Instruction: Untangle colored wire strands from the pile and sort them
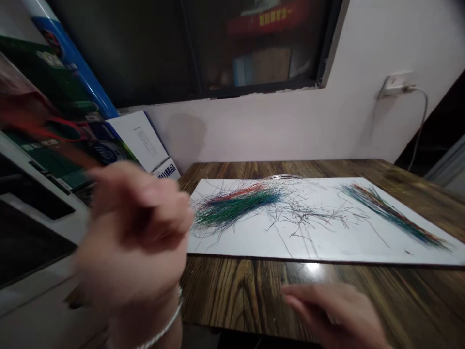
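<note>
My left hand is raised close to the camera at the left, a bracelet on its wrist, its fingers curled closed and blurred. Whatever it holds, if anything, is hidden. Low over the front of the table, my right hand has thumb and forefinger pressed together; I cannot make out anything between them. Beyond the hands lies a white board. On it a loose pile of thin green, blue and red wires spreads at the left, and a narrower wire bundle lies slantwise at the right.
Short dark wire scraps are scattered mid-board. The board rests on a brown wooden table. Boxes, including a white one, stand at the left beside a blue tube. A dark window and a socket with a plugged cable are on the wall.
</note>
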### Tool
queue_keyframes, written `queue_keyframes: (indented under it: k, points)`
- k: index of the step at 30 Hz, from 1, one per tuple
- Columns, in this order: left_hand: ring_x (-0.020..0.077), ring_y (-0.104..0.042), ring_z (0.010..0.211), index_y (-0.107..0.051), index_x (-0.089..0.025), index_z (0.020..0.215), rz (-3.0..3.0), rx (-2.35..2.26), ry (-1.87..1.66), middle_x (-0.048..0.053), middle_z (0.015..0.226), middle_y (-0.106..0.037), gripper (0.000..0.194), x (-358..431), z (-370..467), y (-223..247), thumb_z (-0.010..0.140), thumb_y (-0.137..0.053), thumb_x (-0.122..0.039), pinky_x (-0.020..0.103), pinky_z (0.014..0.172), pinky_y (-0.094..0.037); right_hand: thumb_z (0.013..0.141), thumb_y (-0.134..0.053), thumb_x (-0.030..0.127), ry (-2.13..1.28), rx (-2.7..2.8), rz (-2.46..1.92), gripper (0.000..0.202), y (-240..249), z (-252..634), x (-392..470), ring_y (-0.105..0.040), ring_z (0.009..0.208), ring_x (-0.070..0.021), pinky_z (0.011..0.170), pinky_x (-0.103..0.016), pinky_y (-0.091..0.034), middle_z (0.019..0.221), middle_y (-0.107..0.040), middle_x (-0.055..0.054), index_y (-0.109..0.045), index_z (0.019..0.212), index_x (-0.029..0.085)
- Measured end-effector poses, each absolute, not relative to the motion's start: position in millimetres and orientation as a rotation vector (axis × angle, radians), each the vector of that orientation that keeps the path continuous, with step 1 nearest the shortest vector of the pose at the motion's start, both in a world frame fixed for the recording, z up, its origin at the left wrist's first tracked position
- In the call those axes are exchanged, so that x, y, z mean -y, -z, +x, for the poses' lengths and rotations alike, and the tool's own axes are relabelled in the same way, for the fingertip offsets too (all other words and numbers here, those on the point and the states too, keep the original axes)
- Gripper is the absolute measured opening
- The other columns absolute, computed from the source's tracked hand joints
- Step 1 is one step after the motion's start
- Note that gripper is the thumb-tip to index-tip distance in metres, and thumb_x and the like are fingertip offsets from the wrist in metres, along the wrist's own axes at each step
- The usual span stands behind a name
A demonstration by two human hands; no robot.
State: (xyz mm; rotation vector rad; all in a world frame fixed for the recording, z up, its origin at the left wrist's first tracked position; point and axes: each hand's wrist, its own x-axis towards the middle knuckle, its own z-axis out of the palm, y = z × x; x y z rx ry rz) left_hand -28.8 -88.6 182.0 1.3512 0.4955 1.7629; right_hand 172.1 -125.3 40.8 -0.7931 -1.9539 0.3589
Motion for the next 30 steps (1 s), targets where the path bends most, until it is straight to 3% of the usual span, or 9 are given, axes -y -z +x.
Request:
queue_keyframes:
  k: [4, 8, 11, 13, 17, 23, 30]
  points:
    - [0.0052, -0.019, 0.038, -0.054, -0.017, 0.064, 1.683, -0.49, -1.368, -0.006, 0.047, -0.027, 0.034, 43.2, 19.5, -197.8, 0.093, -0.035, -0.023, 0.018, 0.036, -0.015, 0.083, -0.057, 0.026, -0.291, 1.733, -1.057, 0.022, -92.4, 228.0, 113.8, -0.058, 0.043, -0.0125, 0.041, -0.023, -0.048, 0.064, -0.068, -0.001, -0.062, 0.104, 0.029]
    - [0.0076, -0.033, 0.048, -0.059, -0.018, 0.077, 2.127, -0.759, -0.772, -0.005, 0.054, -0.036, 0.026, 25.4, 51.8, -183.3, 0.092, -0.039, -0.024, 0.021, 0.045, -0.027, 0.085, -0.056, 0.033, -0.562, 1.48, -1.098, 0.023, -127.8, 257.3, 94.0, -0.055, 0.044, -0.0105, 0.039, -0.021, -0.045, 0.066, -0.064, -0.001, -0.06, 0.107, 0.026]
    - [0.0104, -0.042, 0.056, -0.059, -0.018, 0.075, 2.273, -0.795, -0.51, -0.003, 0.059, -0.044, 0.028, 12.9, 65.8, -163.7, 0.091, -0.036, -0.02, 0.023, 0.053, -0.033, 0.08, -0.064, 0.036, -0.873, 1.382, -1.012, 0.047, -128.6, 268.6, 63.2, -0.051, 0.039, -0.0087, 0.034, -0.021, -0.04, 0.07, -0.063, -0.001, -0.049, 0.122, 0.022]
    - [0.0112, -0.044, 0.056, -0.059, -0.017, 0.074, 2.303, -0.826, -0.395, -0.003, 0.061, -0.047, 0.027, 3.3, 71.6, -153.7, 0.09, -0.036, -0.02, 0.024, 0.054, -0.034, 0.079, -0.064, 0.035, -1.013, 1.343, -0.949, 0.042, -124.6, 273.3, 41.4, -0.049, 0.039, -0.0065, 0.034, -0.02, -0.037, 0.068, -0.06, 0.001, -0.052, 0.117, 0.021]
    - [0.0117, -0.048, 0.056, -0.06, -0.018, 0.081, 2.263, -0.838, -0.354, -0.003, 0.059, -0.052, 0.029, -9.5, 72.6, -147.4, 0.091, -0.034, -0.025, 0.024, 0.056, -0.035, 0.08, -0.064, 0.033, -0.936, 1.345, -0.879, 0.018, -125.4, 280.7, 11.7, -0.049, 0.045, -0.0065, 0.039, -0.02, -0.038, 0.061, -0.057, 0.001, -0.067, 0.087, 0.016]
    - [0.0123, -0.052, 0.058, -0.066, -0.017, 0.085, 2.132, -0.875, -0.523, 0.0, 0.062, -0.058, 0.034, -22.2, 61.1, -149.3, 0.091, -0.038, -0.037, 0.024, 0.054, -0.037, 0.075, -0.071, 0.029, -0.871, 1.46, -0.99, 0.014, -127.4, 301.3, -3.5, -0.056, 0.054, -0.0097, 0.045, -0.02, -0.044, 0.07, -0.067, -0.005, -0.073, 0.082, 0.017]
    - [0.0181, -0.06, 0.075, -0.071, -0.018, 0.07, 2.096, -0.906, -0.601, 0.004, 0.074, -0.07, 0.027, -37.5, 59.9, -146.9, 0.083, -0.053, -0.033, 0.027, 0.066, -0.042, 0.072, -0.073, 0.027, -0.992, 1.443, -0.922, 0.01, -116.2, 305.2, -15.0, -0.059, 0.056, -0.0114, 0.049, -0.023, -0.048, 0.067, -0.069, -0.005, -0.073, 0.076, 0.017]
